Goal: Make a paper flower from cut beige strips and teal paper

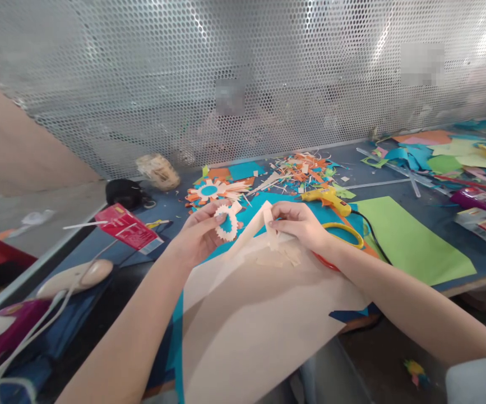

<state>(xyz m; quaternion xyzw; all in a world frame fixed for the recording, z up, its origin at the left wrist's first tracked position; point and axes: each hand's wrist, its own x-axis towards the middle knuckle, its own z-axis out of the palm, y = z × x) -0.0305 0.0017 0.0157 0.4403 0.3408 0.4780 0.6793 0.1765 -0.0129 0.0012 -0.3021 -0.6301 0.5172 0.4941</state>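
My left hand pinches a small cream paper ring with fringed edges, held just above the table. My right hand pinches the folded tip of a cream paper strip that rises from a large cream sheet lying in front of me. Both hands are closed on their paper pieces, a few centimetres apart. Blue paper lies under them.
A yellow glue gun with a black cord lies just behind my right hand. A lime green sheet is to the right. An orange and cream paper flower, scraps, a red packet and a perforated metal screen surround the workspace.
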